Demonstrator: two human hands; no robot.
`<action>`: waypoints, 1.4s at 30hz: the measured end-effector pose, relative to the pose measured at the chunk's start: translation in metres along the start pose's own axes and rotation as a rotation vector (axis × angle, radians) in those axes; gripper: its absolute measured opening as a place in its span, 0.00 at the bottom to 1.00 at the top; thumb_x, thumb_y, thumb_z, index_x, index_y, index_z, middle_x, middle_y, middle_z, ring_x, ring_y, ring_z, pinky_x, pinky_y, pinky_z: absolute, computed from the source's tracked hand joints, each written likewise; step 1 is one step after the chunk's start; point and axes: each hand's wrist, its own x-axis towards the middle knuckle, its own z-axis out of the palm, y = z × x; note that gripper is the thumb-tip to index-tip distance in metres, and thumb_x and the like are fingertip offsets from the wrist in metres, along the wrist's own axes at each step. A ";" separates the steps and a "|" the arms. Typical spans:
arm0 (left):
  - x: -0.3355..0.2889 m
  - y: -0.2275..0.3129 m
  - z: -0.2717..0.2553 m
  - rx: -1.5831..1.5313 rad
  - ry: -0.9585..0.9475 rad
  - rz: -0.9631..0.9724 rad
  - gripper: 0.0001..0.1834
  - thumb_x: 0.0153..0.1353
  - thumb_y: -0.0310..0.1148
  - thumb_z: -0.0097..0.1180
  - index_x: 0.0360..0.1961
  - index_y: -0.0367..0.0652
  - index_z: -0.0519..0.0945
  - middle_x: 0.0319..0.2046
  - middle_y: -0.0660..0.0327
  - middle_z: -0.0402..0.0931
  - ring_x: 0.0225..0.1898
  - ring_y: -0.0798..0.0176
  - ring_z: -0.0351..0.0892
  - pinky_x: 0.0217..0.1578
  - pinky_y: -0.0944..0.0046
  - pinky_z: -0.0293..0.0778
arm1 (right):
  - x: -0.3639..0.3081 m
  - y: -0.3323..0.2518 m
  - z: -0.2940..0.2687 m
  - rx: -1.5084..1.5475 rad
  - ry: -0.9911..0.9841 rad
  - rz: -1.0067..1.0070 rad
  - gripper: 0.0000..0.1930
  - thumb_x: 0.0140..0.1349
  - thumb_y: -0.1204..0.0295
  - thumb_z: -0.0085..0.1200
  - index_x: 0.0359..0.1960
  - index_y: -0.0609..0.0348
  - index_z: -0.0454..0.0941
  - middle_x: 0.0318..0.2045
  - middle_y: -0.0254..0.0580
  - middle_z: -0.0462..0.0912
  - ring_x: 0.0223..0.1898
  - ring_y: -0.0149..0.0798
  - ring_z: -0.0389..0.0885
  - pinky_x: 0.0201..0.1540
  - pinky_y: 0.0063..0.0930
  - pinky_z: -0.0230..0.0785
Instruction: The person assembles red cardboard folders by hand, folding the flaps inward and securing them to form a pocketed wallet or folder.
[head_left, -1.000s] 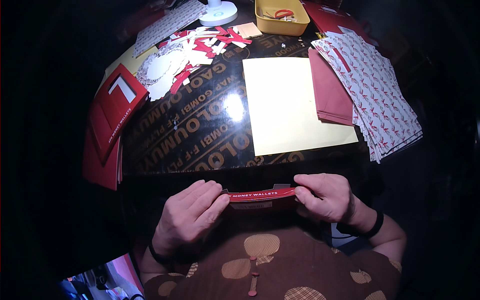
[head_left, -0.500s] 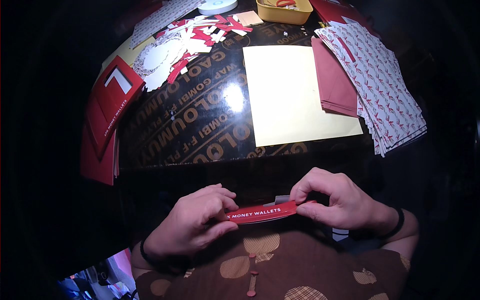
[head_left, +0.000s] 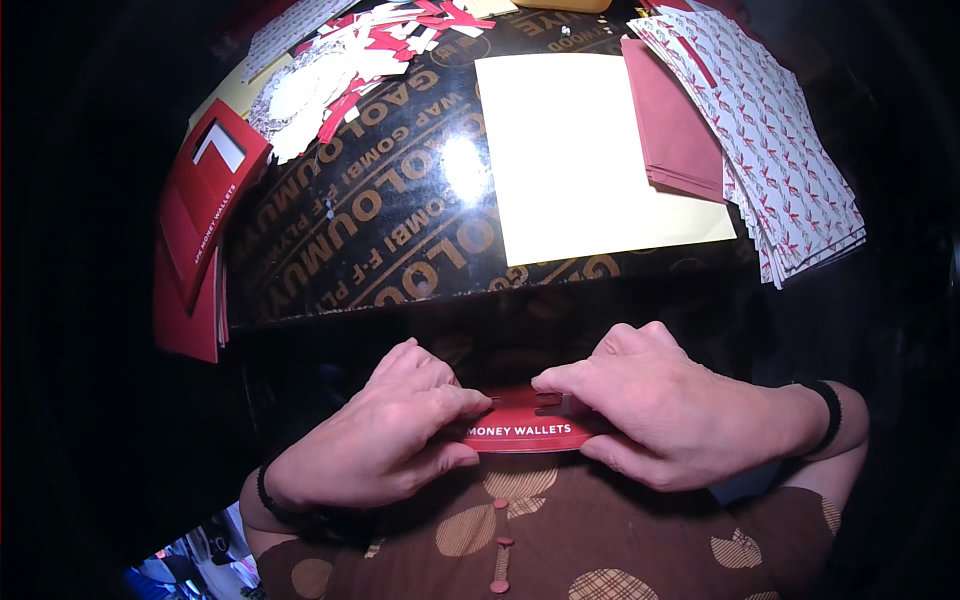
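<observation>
Just in front of my body, below the table edge, I hold a red card sleeve (head_left: 528, 441) with white lettering along its near side. My left hand (head_left: 385, 432) is closed on its left end, thumb below and fingers above. My right hand (head_left: 665, 412) grips the right end the same way, its index finger stretched over the sleeve's top. A cut-out slot shows between the fingers. The ends of the sleeve are hidden by both hands.
On the dark printed board (head_left: 390, 220) lies a pale yellow sheet (head_left: 560, 160), with red envelopes (head_left: 675, 130) and patterned paper pieces (head_left: 775, 150) at its right. Similar red sleeves (head_left: 200, 190) are stacked at the left edge. Red and white scraps (head_left: 390, 45) lie behind; a yellow container (head_left: 565, 4) stands at the back.
The sleeve has tilted, so more of its red top face and slot show. My right hand has moved inward over it. The table appears slightly higher in the view.
</observation>
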 end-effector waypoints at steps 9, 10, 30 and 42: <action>0.003 -0.002 0.002 -0.010 -0.001 -0.011 0.18 0.59 0.36 0.68 0.46 0.37 0.81 0.32 0.58 0.71 0.40 0.54 0.69 0.51 0.55 0.62 | 0.002 0.002 0.014 -0.021 0.091 0.019 0.18 0.63 0.70 0.59 0.51 0.64 0.73 0.33 0.49 0.79 0.41 0.49 0.72 0.47 0.44 0.59; 0.003 -0.002 0.003 -0.009 0.001 -0.012 0.18 0.59 0.36 0.68 0.46 0.37 0.81 0.32 0.58 0.71 0.40 0.54 0.69 0.51 0.55 0.62 | 0.001 0.003 0.015 -0.011 0.088 0.024 0.17 0.63 0.70 0.59 0.51 0.65 0.74 0.34 0.49 0.79 0.42 0.48 0.72 0.47 0.44 0.59; 0.010 -0.012 0.003 -0.107 0.027 -0.029 0.15 0.57 0.34 0.70 0.41 0.39 0.80 0.32 0.59 0.72 0.41 0.55 0.69 0.49 0.57 0.65 | 0.003 0.024 0.016 0.247 -0.032 0.069 0.21 0.66 0.68 0.56 0.55 0.71 0.75 0.38 0.55 0.79 0.44 0.52 0.72 0.52 0.44 0.63; 0.011 -0.010 0.002 -0.099 -0.025 -0.005 0.16 0.58 0.35 0.70 0.42 0.39 0.80 0.33 0.58 0.72 0.41 0.54 0.69 0.51 0.56 0.64 | -0.001 0.027 0.005 0.058 0.248 0.001 0.16 0.64 0.71 0.58 0.52 0.65 0.78 0.34 0.46 0.82 0.39 0.46 0.77 0.48 0.38 0.68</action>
